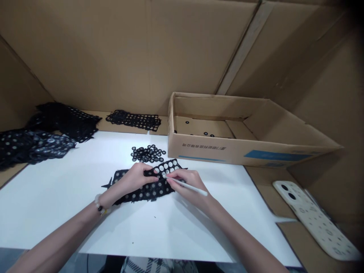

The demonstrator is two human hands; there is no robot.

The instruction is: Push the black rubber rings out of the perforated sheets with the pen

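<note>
A black perforated rubber sheet (159, 187) with round holes lies on the white work surface (71, 197). My left hand (136, 177) rests on the sheet, fingers curled and pinching its upper edge. My right hand (186, 185) grips a thin white stick (187, 186) like a pen, its tip touching the sheet near my left fingertips. A small heap of loose black rings (148, 152) sits just beyond the sheet. A bead bracelet (99, 204) is on my left wrist.
An open shallow cardboard box (233, 149) with a few black rings inside stands at the back right. Piles of black perforated sheets lie at the left (36, 144) and at the back (133, 120). A phone in a pale case (315, 220) lies at the right. Cardboard walls surround the area.
</note>
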